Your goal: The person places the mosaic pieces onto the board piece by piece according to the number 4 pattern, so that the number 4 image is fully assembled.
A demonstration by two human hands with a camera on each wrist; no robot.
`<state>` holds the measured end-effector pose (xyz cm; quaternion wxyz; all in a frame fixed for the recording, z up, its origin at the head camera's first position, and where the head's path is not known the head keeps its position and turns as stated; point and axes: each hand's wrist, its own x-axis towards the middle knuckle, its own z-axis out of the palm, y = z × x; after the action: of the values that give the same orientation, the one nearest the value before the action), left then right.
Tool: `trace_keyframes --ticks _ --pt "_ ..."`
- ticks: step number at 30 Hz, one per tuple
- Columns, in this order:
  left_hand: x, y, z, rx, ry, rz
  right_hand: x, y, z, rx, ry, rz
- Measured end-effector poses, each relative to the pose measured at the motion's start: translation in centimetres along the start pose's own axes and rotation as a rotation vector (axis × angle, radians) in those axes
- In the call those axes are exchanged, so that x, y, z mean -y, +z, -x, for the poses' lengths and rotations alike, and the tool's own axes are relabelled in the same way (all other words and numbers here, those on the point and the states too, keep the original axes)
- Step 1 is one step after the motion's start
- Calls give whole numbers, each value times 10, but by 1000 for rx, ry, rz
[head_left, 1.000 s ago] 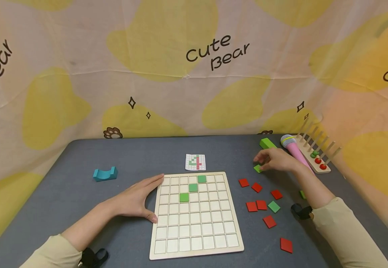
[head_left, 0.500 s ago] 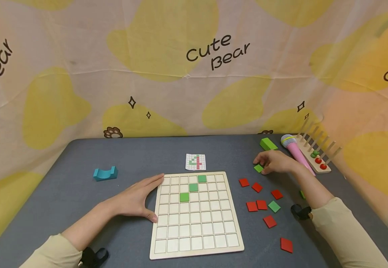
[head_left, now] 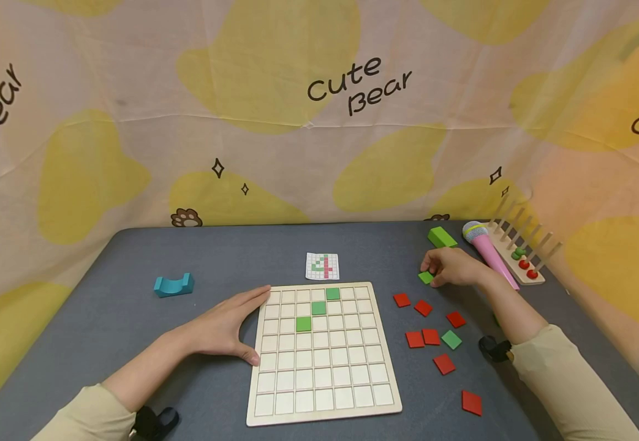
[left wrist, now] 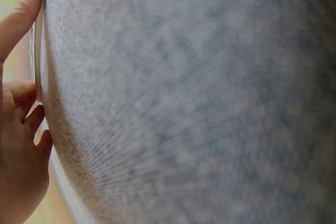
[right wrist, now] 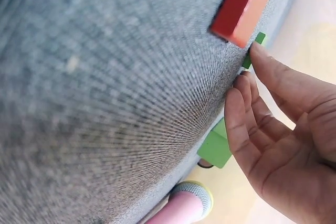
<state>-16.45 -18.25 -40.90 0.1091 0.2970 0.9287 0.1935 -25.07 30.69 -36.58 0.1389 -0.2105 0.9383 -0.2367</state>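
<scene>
A pale wooden grid board [head_left: 325,419] lies flat on the grey table, with three green tiles set diagonally in its upper squares. My left hand [head_left: 222,324] rests along the board's left edge, thumb and fingers spread apart. At the back right my right hand [head_left: 454,266] pinches a small green square tile [head_left: 425,278] at the table surface. Its thumb [right wrist: 268,59] presses the tile's side in the right wrist view; the fingertips opposite are partly hidden. Behind the board lies a printed pattern card [head_left: 322,267] with green and red squares.
Several loose red tiles [head_left: 444,364] and one green tile [head_left: 451,340] lie right of the board. A green block [head_left: 442,237], a pink toy microphone [head_left: 490,254] and a pegged wooden stand [head_left: 534,278] with beads stand back right. A teal curved block [head_left: 173,286] sits left.
My right hand has lowered slightly and its thumb has come against the green tile, which has shifted a little to the right. My left hand and the board stay in place.
</scene>
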Motion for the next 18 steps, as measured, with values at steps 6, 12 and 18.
trace_keyframes --ticks 6,12,18 --pt "1 0 0 2 -2 5 0 0 -1 -26 -9 34" --pt "0 0 -1 5 -9 2 1 0 -1 -68 -9 76" --pt "0 0 -1 6 -14 -4 7 -1 -2 -65 -21 71"
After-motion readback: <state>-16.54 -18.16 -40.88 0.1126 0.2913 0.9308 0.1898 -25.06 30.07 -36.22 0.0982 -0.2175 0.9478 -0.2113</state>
